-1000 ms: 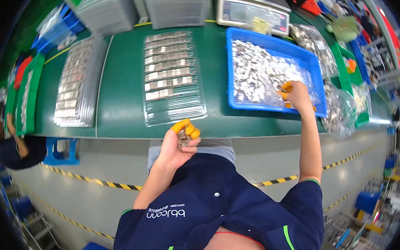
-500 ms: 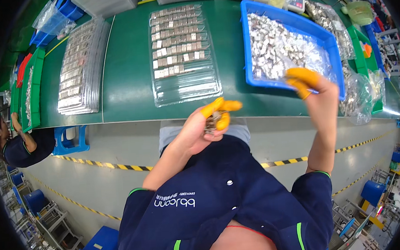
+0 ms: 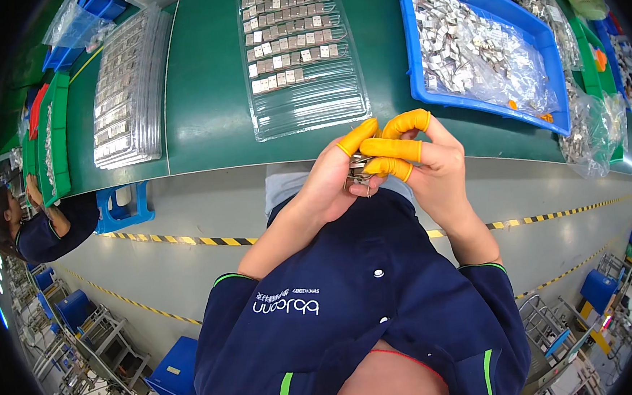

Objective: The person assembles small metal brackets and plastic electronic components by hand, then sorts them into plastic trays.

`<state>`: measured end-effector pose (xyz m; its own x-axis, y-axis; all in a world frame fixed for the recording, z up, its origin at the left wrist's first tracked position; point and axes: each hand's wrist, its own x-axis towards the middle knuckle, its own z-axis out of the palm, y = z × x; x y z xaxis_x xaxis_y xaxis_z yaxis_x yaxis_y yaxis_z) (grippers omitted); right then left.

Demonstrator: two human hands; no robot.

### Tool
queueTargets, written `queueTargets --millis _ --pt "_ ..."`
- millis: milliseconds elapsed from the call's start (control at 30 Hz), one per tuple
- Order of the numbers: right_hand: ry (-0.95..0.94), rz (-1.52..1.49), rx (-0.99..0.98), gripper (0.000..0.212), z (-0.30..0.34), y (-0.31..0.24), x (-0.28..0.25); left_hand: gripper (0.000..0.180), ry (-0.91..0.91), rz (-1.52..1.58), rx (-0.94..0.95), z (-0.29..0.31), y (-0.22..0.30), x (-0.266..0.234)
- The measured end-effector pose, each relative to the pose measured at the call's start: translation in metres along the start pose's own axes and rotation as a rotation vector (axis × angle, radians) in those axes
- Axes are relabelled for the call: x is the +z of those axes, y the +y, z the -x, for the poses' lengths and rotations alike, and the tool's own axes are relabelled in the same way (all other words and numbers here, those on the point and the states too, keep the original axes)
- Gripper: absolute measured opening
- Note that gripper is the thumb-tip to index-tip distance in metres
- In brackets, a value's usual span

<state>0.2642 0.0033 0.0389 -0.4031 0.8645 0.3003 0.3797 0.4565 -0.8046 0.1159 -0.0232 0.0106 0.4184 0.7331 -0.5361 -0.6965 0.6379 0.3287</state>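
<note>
Several small metal connectors (image 3: 357,167) lie in the curled fingers of my left hand (image 3: 331,180), just off the front edge of the green table. My right hand (image 3: 433,158), with yellow finger cots, meets it there, its fingertips closed at the connectors; whether it grips one is hidden. Beyond both hands a clear plastic tray (image 3: 311,117) lies on the table. Rows of silver USB-type connectors (image 3: 285,46) fill its far part, while the near grooves are bare. To the right stands a blue bin (image 3: 415,68) heaped with loose connectors (image 3: 451,37) and clear plastic bags.
A stack of filled clear trays (image 3: 125,93) stands on the left of the green table (image 3: 205,96). Plastic bags of parts (image 3: 591,133) sit right of the blue bin. At the far left a co-worker (image 3: 38,214) sits by a green bin (image 3: 56,141) and a blue stool (image 3: 125,207).
My right hand has come from the blue bin to my left hand. The whole view has shifted, so the table sits higher in it.
</note>
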Motion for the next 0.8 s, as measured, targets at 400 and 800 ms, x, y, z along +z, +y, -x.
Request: queueTargets --millis 400,800 --pt "0.018 -0.075 -0.035 0.023 -0.023 -0.004 0.019 0.034 -0.007 0.072 0.138 0.008 0.018 -0.009" --pt "-0.004 -0.199 0.161 0.015 -0.045 0.003 0.031 0.027 0.098 -0.105 0.372 0.011 0.041 -0.024"
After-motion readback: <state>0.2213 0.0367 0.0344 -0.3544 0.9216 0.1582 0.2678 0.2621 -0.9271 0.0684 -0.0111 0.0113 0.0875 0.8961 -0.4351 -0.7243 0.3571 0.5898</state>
